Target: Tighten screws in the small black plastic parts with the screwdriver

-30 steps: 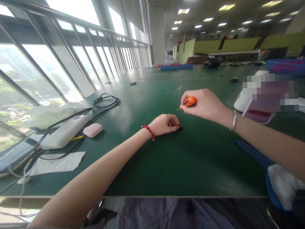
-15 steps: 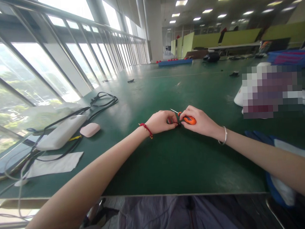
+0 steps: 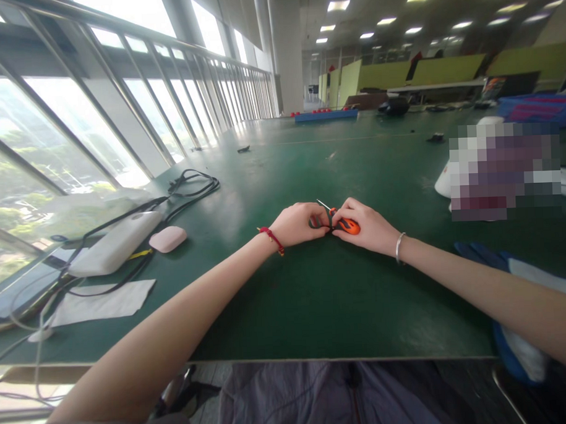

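Note:
In the head view my right hand (image 3: 369, 224) is closed around an orange and black screwdriver (image 3: 347, 226). Its thin metal shaft slants up and to the left, past the fingertips of my left hand (image 3: 298, 225). Those fingers are curled around a small dark piece (image 3: 329, 219), which sits between the two hands beside the screwdriver. Its kind is too hidden to make out. Both hands meet low over the green table (image 3: 323, 297), fingertips almost touching.
To the left lie a white power bank-like block (image 3: 117, 244), a pink rounded case (image 3: 168, 239), black cables (image 3: 193, 183) and a white tissue (image 3: 105, 302). Blue and white gloves (image 3: 524, 352) hang at the right edge. A blue tray (image 3: 326, 116) stands far back.
My right hand has turned slightly and shifted a little left with the screwdriver, so its handle lies differently in the fingers. My left hand stays nearly still.

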The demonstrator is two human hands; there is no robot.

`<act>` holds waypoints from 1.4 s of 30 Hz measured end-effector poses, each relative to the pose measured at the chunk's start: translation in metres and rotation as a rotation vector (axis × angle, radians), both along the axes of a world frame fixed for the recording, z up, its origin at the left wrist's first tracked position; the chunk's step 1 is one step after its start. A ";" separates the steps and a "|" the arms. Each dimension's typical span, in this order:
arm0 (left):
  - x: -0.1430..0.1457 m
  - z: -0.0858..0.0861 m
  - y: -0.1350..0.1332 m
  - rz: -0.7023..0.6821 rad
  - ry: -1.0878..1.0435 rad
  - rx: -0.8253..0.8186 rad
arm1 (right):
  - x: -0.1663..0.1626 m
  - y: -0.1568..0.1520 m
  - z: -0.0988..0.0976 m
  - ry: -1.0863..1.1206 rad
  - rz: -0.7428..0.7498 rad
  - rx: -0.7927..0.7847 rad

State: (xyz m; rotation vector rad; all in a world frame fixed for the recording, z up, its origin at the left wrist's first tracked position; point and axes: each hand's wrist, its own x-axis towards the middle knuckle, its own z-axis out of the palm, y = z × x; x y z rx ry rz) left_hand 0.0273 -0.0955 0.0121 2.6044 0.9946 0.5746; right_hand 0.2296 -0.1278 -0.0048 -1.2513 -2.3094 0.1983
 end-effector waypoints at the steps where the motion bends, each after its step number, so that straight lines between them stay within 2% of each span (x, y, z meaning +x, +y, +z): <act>1: 0.000 0.000 0.000 0.001 0.000 0.002 | 0.000 0.000 0.000 0.000 0.000 0.002; 16: 0.000 0.004 -0.001 0.022 -0.025 0.006 | -0.002 -0.001 -0.001 0.007 0.001 0.023; 35: 0.003 0.019 -0.016 -0.007 0.074 0.276 | -0.001 -0.005 0.002 0.124 0.024 0.136; 42: 0.001 0.031 -0.019 0.038 0.058 0.229 | -0.001 -0.007 0.006 0.180 -0.009 0.165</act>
